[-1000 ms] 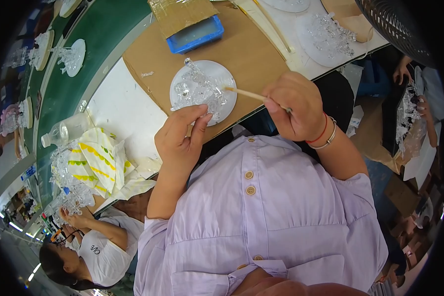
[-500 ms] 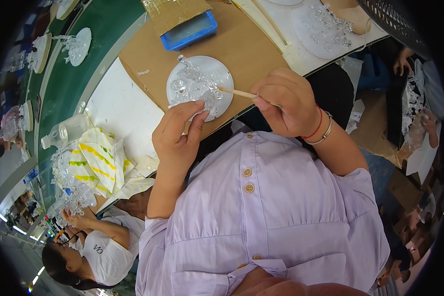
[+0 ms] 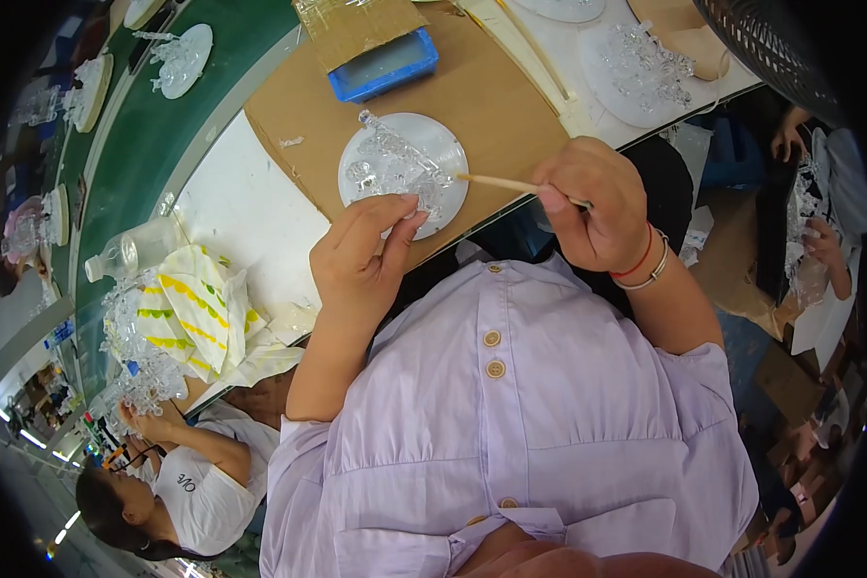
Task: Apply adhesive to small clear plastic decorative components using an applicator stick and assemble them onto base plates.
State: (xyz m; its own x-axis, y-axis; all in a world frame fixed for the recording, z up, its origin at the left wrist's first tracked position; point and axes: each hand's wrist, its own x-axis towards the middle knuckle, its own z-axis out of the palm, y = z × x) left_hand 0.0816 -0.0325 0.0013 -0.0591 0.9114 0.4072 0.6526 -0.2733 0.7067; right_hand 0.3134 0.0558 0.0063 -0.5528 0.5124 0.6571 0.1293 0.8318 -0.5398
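Note:
On a round white disc (image 3: 458,204) lies a clear plastic piece (image 3: 395,166) with a knobbly, branching shape. My left hand (image 3: 368,252) is closed at the disc's near edge, thumb and fingertips pinched on the near part of the clear piece. My right hand (image 3: 597,207), to the right of the disc, grips a thin wooden stick (image 3: 501,181). The stick's darker tip points left, over the right side of the disc, close to the clear piece. Whether it touches I cannot tell.
Brown cardboard (image 3: 289,96) lies beneath the disc. Behind stands a blue tray (image 3: 385,77), partly covered by a cardboard flap. A clear bottle (image 3: 140,250) and yellow-patterned cloth (image 3: 197,308) lie left. More discs (image 3: 185,63) sit on the green belt; a co-worker (image 3: 197,472) handles clear parts.
My right hand has drawn the stick a little to the right, its tip farther from the clear piece. My left hand stays at the disc. The whole view has shifted slightly.

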